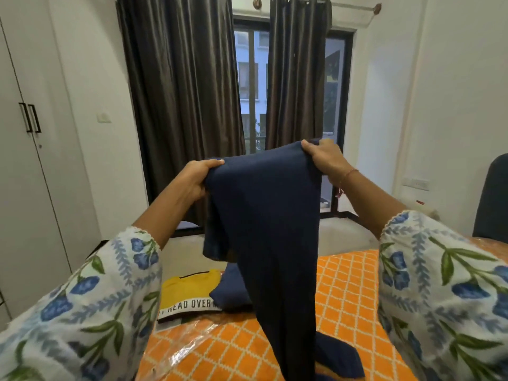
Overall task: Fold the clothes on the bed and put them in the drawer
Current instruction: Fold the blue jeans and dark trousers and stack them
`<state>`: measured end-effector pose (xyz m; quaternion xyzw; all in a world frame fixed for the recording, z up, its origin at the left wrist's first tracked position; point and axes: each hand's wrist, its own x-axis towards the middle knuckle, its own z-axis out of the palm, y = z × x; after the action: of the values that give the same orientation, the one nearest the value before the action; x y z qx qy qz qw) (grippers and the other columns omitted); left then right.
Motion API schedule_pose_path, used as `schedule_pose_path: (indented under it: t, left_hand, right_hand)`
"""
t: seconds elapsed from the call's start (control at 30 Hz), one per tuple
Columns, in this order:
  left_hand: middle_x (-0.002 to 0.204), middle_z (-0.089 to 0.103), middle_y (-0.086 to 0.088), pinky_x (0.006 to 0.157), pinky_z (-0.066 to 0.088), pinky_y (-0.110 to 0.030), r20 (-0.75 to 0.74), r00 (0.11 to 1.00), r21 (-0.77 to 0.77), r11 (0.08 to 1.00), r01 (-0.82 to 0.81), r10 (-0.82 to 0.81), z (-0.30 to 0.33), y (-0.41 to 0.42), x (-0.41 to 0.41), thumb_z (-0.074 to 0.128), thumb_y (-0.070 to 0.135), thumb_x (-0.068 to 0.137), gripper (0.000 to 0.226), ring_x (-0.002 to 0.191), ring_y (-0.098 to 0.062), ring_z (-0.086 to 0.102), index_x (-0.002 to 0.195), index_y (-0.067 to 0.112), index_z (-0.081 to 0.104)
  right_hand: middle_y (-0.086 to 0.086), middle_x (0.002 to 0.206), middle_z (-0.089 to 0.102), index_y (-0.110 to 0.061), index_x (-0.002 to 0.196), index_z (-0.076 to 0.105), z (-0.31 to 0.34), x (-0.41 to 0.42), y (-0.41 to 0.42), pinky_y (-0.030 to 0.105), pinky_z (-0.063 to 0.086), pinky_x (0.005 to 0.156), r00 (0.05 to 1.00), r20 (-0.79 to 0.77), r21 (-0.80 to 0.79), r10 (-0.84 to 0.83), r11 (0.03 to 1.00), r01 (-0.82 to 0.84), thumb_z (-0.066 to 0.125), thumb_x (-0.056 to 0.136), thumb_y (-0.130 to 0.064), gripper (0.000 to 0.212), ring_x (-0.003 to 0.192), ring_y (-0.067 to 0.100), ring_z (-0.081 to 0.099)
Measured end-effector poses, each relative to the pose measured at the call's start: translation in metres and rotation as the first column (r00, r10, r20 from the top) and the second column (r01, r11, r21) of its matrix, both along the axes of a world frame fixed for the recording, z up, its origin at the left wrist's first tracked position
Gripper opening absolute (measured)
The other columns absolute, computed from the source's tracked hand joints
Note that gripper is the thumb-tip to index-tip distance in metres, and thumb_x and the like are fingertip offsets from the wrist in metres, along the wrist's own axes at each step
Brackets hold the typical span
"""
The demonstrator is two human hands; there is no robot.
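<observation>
In the head view, our only one, we have the navy garment (264,229) held up in the air in front of us, both hands gripping its top edge: our left hand (196,178) has fingers and thumb curled round the left corner, and our right hand (324,158) pinches the right corner a little higher, so the edge slopes up toward the right. The cloth hangs straight down between our hands, narrows below them, and its lower end reaches the bed (349,292), where it pools on the orange patterned cover under our right forearm. Below our left hand, on the bed, lie a folded yellow shirt (187,295) with printed lettering and, touching it on the right, a folded navy piece (231,292) partly hidden behind the hanging cloth. We judge the garment is only being shaken out, with no fold made yet. The risk from here is a crooked fold, since the edge is uneven. The dragging tail could bunch up as we lay it down, or sweep against the two folded pieces and undo them. No drawer shows from here.
</observation>
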<state>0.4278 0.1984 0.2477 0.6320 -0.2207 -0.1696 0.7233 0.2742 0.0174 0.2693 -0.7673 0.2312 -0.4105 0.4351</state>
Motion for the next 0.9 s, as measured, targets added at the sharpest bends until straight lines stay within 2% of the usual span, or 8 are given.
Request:
schedule_pose_path:
  t: [0.07, 0.13, 0.23, 0.3, 0.43, 0.6, 0.77, 0.9]
  left_hand:
    - [0.105, 0.065, -0.009, 0.066, 0.051, -0.032, -0.091, 0.996, 0.02, 1.0, -0.001, 0.002, 0.009, -0.007, -0.005, 0.065, 0.022, 0.087, 0.026, 0.089, -0.022, 0.061, 0.109, 0.009, 0.062]
    - [0.094, 0.069, -0.009, 0.07, 0.054, -0.032, -0.129, 0.991, -0.094, 0.995, 0.035, -0.047, 0.023, -0.012, -0.012, 0.062, 0.025, 0.09, 0.017, 0.085, -0.02, 0.063, 0.095, 0.009, 0.064]
    - [0.081, 0.073, -0.008, 0.077, 0.056, -0.031, -0.084, 0.971, -0.441, 0.882, 0.164, -0.223, 0.034, -0.014, -0.022, 0.057, 0.029, 0.093, 0.023, 0.086, -0.02, 0.067, 0.092, 0.008, 0.064]
    - [0.103, 0.071, -0.009, 0.081, 0.055, -0.035, 0.015, 0.976, -0.309, 0.928, 0.21, -0.216, 0.021, -0.021, -0.026, 0.063, 0.028, 0.088, 0.033, 0.1, -0.025, 0.065, 0.114, 0.007, 0.061]
    - [0.093, 0.063, -0.005, 0.057, 0.049, -0.03, 0.004, 0.997, 0.094, 0.992, 0.081, -0.082, -0.003, -0.033, -0.029, 0.067, 0.02, 0.086, 0.036, 0.082, -0.017, 0.059, 0.118, 0.005, 0.058]
    - [0.09, 0.065, -0.006, 0.067, 0.047, -0.031, -0.195, 0.975, -0.087, 0.992, 0.087, -0.102, -0.017, -0.025, -0.019, 0.062, 0.023, 0.087, 0.016, 0.083, -0.019, 0.059, 0.097, 0.01, 0.063]
    - [0.115, 0.063, -0.015, 0.074, 0.048, -0.03, 0.168, 0.982, 0.111, 0.992, 0.064, -0.083, -0.019, -0.025, -0.006, 0.059, 0.014, 0.091, 0.025, 0.096, -0.021, 0.061, 0.114, 0.004, 0.058]
    - [0.112, 0.063, -0.011, 0.083, 0.05, -0.035, 0.358, 0.934, 0.243, 0.965, -0.099, 0.006, -0.007, -0.031, -0.007, 0.066, 0.026, 0.087, 0.036, 0.1, -0.022, 0.06, 0.114, 0.004, 0.059]
  right_hand:
    - [0.013, 0.122, 0.06, -0.001, 0.122, 0.059, 0.013, 0.004, -0.005, 0.03, 0.042, 0.09, 0.982, -0.028, -0.082, -0.188, 0.979, 0.185, 0.046, 0.1, -0.031, 0.039, 0.112, 0.029, 0.056]
    - [0.012, 0.123, 0.059, -0.001, 0.123, 0.056, 0.022, 0.0, -0.01, 0.03, 0.042, 0.087, 0.984, 0.054, 0.058, -0.172, 0.984, 0.169, 0.046, 0.099, -0.032, 0.041, 0.113, 0.029, 0.055]
    - [0.007, 0.106, 0.067, -0.005, 0.116, 0.059, 0.024, -0.014, -0.01, 0.029, 0.051, 0.078, 0.896, 0.401, 0.399, 0.189, 0.845, -0.357, 0.049, 0.096, -0.042, 0.044, 0.102, 0.023, 0.062]
    - [0.01, 0.115, 0.066, -0.009, 0.121, 0.058, 0.009, -0.02, -0.012, 0.037, 0.051, 0.085, 0.886, 0.351, 0.419, 0.302, 0.796, -0.438, 0.058, 0.086, -0.048, 0.051, 0.111, 0.027, 0.06]
    - [0.015, 0.124, 0.057, -0.006, 0.125, 0.053, -0.018, -0.021, -0.016, 0.048, 0.038, 0.101, 0.939, -0.271, 0.492, 0.211, 0.869, -0.053, 0.058, 0.09, -0.039, 0.048, 0.113, 0.033, 0.051]
    - [0.01, 0.103, 0.065, -0.006, 0.106, 0.061, -0.021, -0.015, -0.011, 0.037, 0.048, 0.077, 0.975, 0.068, 0.588, 0.212, 0.78, -0.211, 0.058, 0.093, -0.035, 0.032, 0.092, 0.024, 0.059]
    - [0.014, 0.123, 0.059, -0.001, 0.12, 0.058, -0.019, -0.008, -0.015, 0.033, 0.043, 0.085, 0.995, -0.064, 0.201, -0.071, 0.976, 0.082, 0.059, 0.093, -0.03, 0.04, 0.112, 0.03, 0.054]
    - [0.015, 0.116, 0.062, 0.001, 0.11, 0.06, -0.021, -0.006, -0.02, 0.034, 0.044, 0.084, 0.952, -0.133, 0.008, -0.276, 0.96, 0.28, 0.061, 0.091, -0.035, 0.04, 0.106, 0.032, 0.057]
